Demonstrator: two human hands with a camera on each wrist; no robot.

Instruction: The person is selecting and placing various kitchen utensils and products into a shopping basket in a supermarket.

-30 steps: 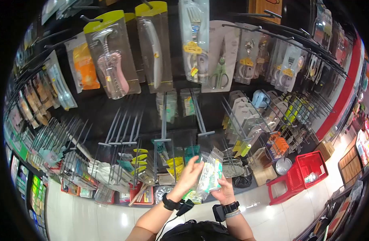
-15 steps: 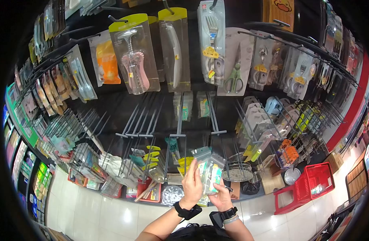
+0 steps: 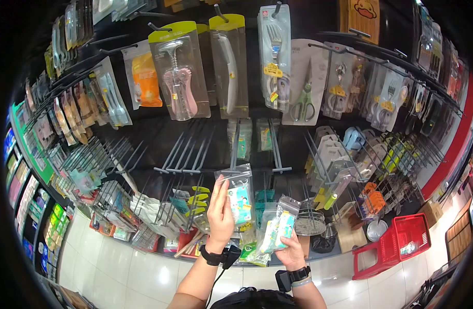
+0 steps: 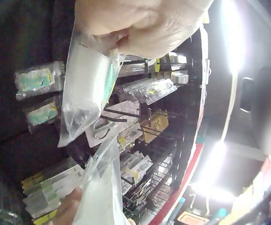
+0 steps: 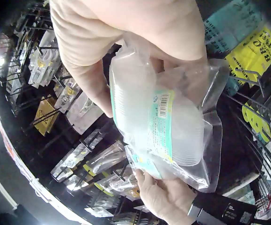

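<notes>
My left hand [image 3: 221,219] holds a clear zip pouch [image 3: 240,201] with a teal label, its fingers extended along the pouch's left side. In the left wrist view, translucent ridged plastic pieces [image 4: 86,77] are stacked inside this pouch. Lower and to the right, my right hand [image 3: 290,251] grips more clear pouches [image 3: 278,226] with similar labels, the thumb across their front. Seen up close in the right wrist view, that clear packaging [image 5: 161,126] shows a barcode on its teal label and ridged stacks inside. A gap separates the two hands in the head view.
Similar small pouches [image 3: 241,144] hang on hooks just ahead. Long metal hooks [image 3: 182,154] jut out around the hands. Packaged scissors [image 3: 303,95] and a corkscrew [image 3: 179,82] hang above. A red basket [image 3: 409,234] stands on the floor at right.
The pouches were together between both hands half a second ago. My left hand has moved left and up with one pouch, while my right hand keeps the others lower down.
</notes>
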